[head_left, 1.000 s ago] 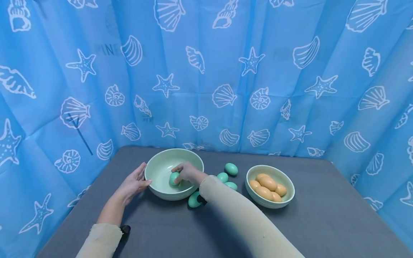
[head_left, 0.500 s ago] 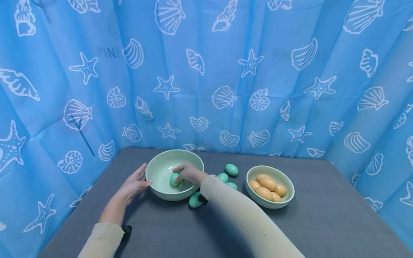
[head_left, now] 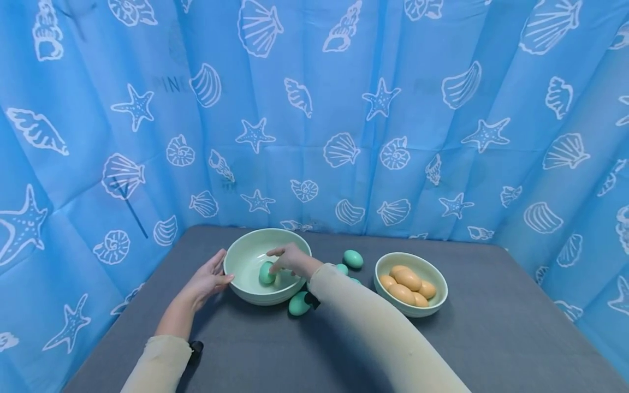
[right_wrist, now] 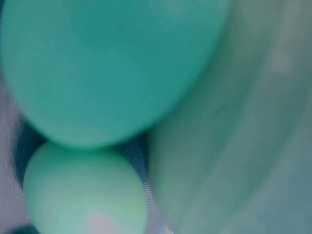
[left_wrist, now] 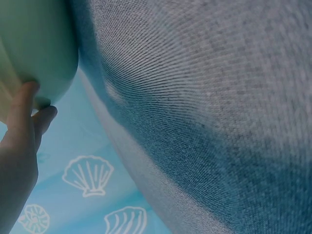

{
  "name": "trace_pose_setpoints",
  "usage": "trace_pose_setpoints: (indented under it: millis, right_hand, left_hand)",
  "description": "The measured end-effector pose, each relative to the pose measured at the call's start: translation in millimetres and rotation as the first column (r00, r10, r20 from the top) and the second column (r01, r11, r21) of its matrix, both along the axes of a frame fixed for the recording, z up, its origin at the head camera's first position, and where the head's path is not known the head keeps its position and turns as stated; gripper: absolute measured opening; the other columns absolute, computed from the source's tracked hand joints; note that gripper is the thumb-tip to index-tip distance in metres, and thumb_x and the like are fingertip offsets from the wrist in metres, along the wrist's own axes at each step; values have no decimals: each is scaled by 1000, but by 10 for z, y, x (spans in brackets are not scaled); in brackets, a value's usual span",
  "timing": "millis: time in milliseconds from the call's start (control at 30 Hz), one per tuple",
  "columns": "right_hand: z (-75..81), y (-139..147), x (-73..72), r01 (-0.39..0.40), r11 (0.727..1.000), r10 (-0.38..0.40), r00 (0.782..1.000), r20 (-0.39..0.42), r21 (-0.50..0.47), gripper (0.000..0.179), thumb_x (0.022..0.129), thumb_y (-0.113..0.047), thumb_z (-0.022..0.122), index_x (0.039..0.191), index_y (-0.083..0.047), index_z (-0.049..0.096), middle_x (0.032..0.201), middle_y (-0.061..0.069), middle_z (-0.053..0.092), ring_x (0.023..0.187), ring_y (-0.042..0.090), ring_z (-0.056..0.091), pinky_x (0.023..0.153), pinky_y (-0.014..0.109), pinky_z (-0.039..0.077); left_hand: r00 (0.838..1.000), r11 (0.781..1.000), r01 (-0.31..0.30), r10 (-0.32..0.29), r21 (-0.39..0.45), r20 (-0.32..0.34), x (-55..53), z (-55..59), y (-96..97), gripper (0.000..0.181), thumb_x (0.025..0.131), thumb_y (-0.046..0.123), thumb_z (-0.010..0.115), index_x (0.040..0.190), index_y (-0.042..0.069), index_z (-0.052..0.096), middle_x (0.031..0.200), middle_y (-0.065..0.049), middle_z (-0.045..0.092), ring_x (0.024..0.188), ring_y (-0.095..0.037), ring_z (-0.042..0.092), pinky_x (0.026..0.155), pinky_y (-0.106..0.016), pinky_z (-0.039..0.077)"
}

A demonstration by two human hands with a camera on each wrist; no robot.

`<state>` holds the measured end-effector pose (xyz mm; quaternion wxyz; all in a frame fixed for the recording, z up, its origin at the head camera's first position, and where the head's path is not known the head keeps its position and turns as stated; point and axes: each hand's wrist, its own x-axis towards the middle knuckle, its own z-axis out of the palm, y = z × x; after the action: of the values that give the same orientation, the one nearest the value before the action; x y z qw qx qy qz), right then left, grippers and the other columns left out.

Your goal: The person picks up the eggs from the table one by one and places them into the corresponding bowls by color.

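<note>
My left hand (head_left: 208, 281) rests its fingers and thumb against the outer left side of the large pale green bowl (head_left: 260, 299); the left wrist view has these fingertips on the bowl wall (left_wrist: 44, 44). Inside the bowl lies a green egg (head_left: 266, 274). Over the bowl's right rim reaches my right hand (head_left: 294, 258), its fingers spread loosely above the egg and its lower fingertip right at the egg's edge. Another green egg (head_left: 298, 304) lies on the table, outside the bowl beneath my right wrist. The right wrist view is filled by two green eggs (right_wrist: 107, 63) beside the bowl's outer wall.
A smaller pale green bowl (head_left: 439, 297) holding several tan eggs (head_left: 407, 280) stands to the right. Between the bowls lie more green eggs (head_left: 352, 258), partly hidden by my right sleeve. The grey table (head_left: 491, 327) ends at a blue shell-print curtain (head_left: 314, 120).
My right hand's fingers have loosened and lifted from the green egg, which stays in the large bowl. My left hand keeps its place at the bowl's side. The head view has shifted slightly.
</note>
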<state>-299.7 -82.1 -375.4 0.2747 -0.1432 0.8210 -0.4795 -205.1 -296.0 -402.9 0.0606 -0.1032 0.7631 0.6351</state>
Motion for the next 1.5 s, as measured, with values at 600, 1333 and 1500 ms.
trace_pose_setpoints:
  millis: [600,1333,1500]
  right_hand:
    - [320,396,112,40,997,-45,996,-75,-68,45,90,-1,72,134,-12,66,147,15,54,133,35,52,103,56,48]
    - [198,1234,361,219,971,-234,948,-213,-93,42,91,-4,73,132,-5,66,138,19,61,130,38,53,100,47,52]
    - [126,1344,380,273,954,-295,931,-217,-125,40,90,-3,73,130,-2,66,139,20,59,127,42,54,102,48,50]
  left_hand:
    - [1000,1000,11,-11,8,-4,7,12,-33,86,102,2,53,160,10,-9,167,-13,-10,153,-41,2,119,-59,24]
    - [999,999,39,-39,13,5,23,19,-11,86,103,4,53,160,11,-10,167,-14,-12,153,-42,1,120,-60,23]
    - [999,999,50,-50,19,0,25,36,-6,86,103,4,53,160,11,-10,167,-13,-11,153,-41,1,120,-60,22]
